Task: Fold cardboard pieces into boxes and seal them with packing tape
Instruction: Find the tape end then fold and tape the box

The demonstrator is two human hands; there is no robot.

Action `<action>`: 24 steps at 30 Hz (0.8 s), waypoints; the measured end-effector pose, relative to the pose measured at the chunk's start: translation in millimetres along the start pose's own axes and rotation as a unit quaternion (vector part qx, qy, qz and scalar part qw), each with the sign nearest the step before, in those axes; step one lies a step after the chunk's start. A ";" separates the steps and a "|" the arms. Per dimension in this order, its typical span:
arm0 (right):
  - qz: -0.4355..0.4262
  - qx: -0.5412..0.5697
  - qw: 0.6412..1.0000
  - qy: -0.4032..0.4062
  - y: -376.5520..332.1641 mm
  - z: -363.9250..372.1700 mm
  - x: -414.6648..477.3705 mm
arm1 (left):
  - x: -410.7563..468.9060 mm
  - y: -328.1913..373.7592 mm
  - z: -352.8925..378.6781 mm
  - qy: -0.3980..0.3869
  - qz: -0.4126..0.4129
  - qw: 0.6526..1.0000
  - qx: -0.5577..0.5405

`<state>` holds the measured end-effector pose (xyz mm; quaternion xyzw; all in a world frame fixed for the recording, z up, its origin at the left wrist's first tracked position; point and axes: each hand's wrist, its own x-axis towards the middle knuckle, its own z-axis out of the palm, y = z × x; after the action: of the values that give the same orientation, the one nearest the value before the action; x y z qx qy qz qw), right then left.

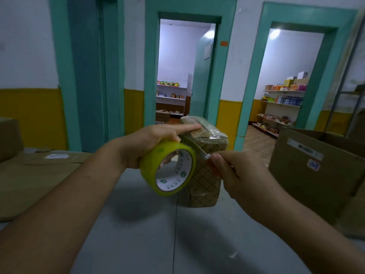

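On the grey table (138,224), mid head view, stands the small box (203,180), at its nine o'clock the left hand (150,143) grips the tape roll (167,167), one straight finger pinning the strip (190,144) on top, while at three o'clock the right hand (235,173) pinches what seems a small blade (201,153), probably for cutting.

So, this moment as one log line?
left hand: holds tape roll, touches box | right hand: pinches blade-like tool at tape roll | box on table

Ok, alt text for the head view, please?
Left hand grips a yellow tape roll, forefinger on a small patterned box standing on the grey table; right hand pinches a thin strip, tape or blade, reaching to the roll.
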<state>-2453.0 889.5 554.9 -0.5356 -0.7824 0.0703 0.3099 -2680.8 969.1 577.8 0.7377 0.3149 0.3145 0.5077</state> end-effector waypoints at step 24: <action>-0.046 0.101 0.994 0.016 7.5 -8.7 -17.8 | -5.9 0.0 -7.0 -0.030 0.007 0.999 0.021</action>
<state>-2438.1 875.0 551.2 -0.4659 -0.7901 0.1263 0.3777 -2689.8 968.4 578.9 0.7596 0.3008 0.2890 0.4991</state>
